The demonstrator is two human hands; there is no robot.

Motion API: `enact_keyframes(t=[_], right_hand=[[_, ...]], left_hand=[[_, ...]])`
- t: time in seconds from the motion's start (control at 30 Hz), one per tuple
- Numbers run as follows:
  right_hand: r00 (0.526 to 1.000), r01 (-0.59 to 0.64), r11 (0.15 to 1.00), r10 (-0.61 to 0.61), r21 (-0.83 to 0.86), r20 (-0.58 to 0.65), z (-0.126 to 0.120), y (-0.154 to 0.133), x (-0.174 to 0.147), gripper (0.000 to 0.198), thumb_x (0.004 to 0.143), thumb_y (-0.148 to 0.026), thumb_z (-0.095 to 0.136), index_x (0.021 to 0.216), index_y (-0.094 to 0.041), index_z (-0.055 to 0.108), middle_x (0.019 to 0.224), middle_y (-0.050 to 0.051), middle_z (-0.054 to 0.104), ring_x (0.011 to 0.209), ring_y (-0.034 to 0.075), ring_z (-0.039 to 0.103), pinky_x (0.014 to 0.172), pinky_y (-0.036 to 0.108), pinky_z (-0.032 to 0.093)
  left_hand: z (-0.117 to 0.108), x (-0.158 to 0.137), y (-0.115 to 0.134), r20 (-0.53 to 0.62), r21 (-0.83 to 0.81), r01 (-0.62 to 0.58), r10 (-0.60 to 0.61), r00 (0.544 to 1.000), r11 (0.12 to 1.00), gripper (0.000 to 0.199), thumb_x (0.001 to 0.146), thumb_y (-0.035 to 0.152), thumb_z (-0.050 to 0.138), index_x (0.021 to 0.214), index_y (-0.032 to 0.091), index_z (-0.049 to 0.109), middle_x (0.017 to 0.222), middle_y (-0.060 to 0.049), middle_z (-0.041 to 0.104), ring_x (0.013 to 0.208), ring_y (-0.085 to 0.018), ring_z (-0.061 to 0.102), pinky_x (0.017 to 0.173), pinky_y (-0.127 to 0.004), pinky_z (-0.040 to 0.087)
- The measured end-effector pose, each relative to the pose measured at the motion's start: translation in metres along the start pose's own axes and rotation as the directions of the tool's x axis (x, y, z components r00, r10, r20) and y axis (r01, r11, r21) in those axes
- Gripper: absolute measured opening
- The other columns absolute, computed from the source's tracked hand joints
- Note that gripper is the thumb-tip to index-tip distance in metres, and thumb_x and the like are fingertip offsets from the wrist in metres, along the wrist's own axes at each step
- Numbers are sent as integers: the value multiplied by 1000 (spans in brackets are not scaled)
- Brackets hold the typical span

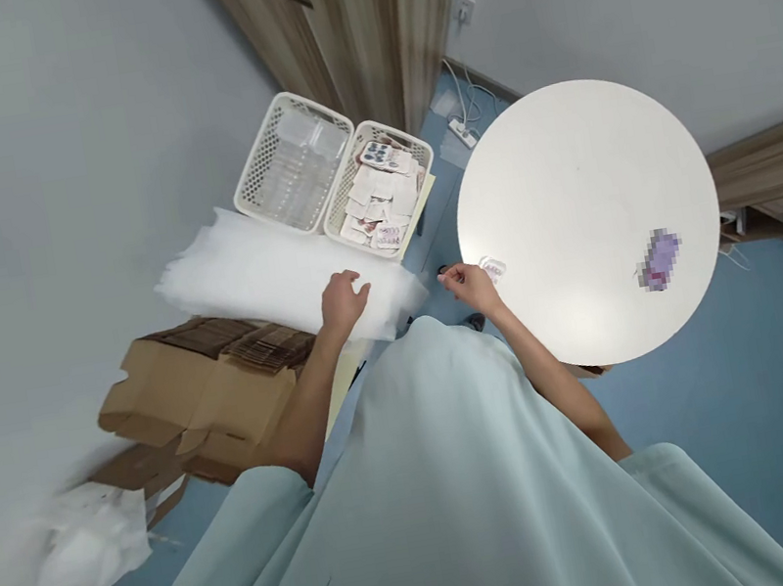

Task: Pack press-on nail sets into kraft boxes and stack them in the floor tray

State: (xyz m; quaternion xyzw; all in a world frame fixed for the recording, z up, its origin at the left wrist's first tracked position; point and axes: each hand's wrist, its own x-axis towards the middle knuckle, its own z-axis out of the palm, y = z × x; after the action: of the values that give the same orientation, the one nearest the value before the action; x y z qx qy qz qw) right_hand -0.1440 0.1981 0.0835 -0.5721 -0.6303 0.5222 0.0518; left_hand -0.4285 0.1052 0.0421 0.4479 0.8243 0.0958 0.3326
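Observation:
My left hand (346, 302) is open above a stack of white foam sheets (284, 268), its thumb and fingers apart. My right hand (471, 286) is at the near left edge of a white round table (579, 164). Its fingers are curled together in a pinch; whether anything small is between them I cannot make out. Just beyond its wrist, a small clear packet (493, 269) with a pinkish print lies on the tabletop. Past the foam stands a white basket (429, 156) filled with printed cards (380, 194).
Left of the card basket, another white basket (247, 179) holds clear plastic boxes (301, 168). Flattened cardboard boxes (206, 392) are on the left. A blurred purple object (660, 258) lies on the table. A power strip (462, 131) with cables is on the floor near the wooden cabinet (357, 31).

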Motion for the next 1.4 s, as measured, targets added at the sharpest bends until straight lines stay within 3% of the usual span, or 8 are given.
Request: enact_keyframes(t=[0.1, 0.2, 0.6, 0.73, 0.97, 1.1, 1.2, 1.4], right_hand=[[999, 41, 997, -39, -59, 36, 27, -23, 6, 27, 98, -47, 66, 91, -22, 72, 97, 5, 80, 77, 19, 72, 74, 30, 51], [998, 41, 996, -37, -78, 54, 50, -39, 6, 25, 99, -45, 66, 92, -22, 72, 99, 5, 81, 81, 20, 73, 76, 29, 51], [999, -25, 991, 30, -129, 35, 81, -59, -2, 18, 100, -38, 66, 94, -23, 73, 100, 4, 81, 83, 20, 73, 81, 30, 50], [999, 18, 985, -13, -171, 34, 87, -69, -1, 16, 99, -37, 67, 95, -23, 75, 101, 6, 81, 90, 22, 73, 85, 33, 52], [954, 298, 950, -300, -94, -8, 94, -98, 4, 49, 95, -59, 73, 128, -23, 72, 134, 13, 74, 119, 31, 69, 97, 45, 59], [900, 430, 896, -435, -109, -22, 90, -122, 10, 71, 89, -75, 76, 138, -24, 69, 145, 15, 68, 140, 37, 59, 118, 53, 48], [875, 480, 868, -483, -129, 6, 80, -133, 13, 70, 87, -77, 76, 132, -24, 71, 140, 15, 71, 138, 37, 60, 119, 54, 45], [804, 594, 801, -591, -71, 58, 39, -123, 6, 39, 95, -62, 70, 94, -23, 69, 106, 8, 77, 106, 30, 72, 101, 46, 54]], left_hand=[[-22, 16, -42, -72, 100, 64, -57, 996, 993, 48, 95, 32, 65, 139, 12, 62, 149, -26, 59, 135, -41, 60, 116, -51, 46], [-29, 27, -62, -15, 136, 101, -100, 995, 985, 53, 95, 34, 66, 143, 11, 59, 147, -29, 59, 134, -45, 58, 112, -55, 48], [-25, 24, -70, 128, 173, 59, -81, 988, 983, 26, 102, 26, 57, 119, 17, 74, 128, -22, 69, 121, -40, 66, 101, -50, 52], [-37, 13, -69, 70, 131, 33, -42, 997, 991, 27, 104, 26, 52, 112, 19, 77, 123, -18, 72, 114, -37, 68, 93, -45, 53], [-69, -37, -50, -158, -41, -127, 119, 980, 991, 13, 101, 26, 63, 100, 23, 75, 108, -7, 76, 88, -26, 69, 81, -38, 50], [-77, -70, -24, -256, -52, -279, 257, 932, 959, 9, 101, 24, 67, 94, 25, 73, 99, -4, 75, 79, -22, 66, 76, -35, 49], [-76, -88, -1, -295, -16, -401, 379, 877, 916, 11, 100, 20, 67, 91, 25, 70, 94, -3, 74, 79, -21, 66, 74, -34, 49], [-65, -107, 47, -315, -17, -596, 561, 765, 803, 15, 102, 17, 63, 90, 24, 68, 91, -2, 71, 84, -19, 67, 76, -31, 51]])
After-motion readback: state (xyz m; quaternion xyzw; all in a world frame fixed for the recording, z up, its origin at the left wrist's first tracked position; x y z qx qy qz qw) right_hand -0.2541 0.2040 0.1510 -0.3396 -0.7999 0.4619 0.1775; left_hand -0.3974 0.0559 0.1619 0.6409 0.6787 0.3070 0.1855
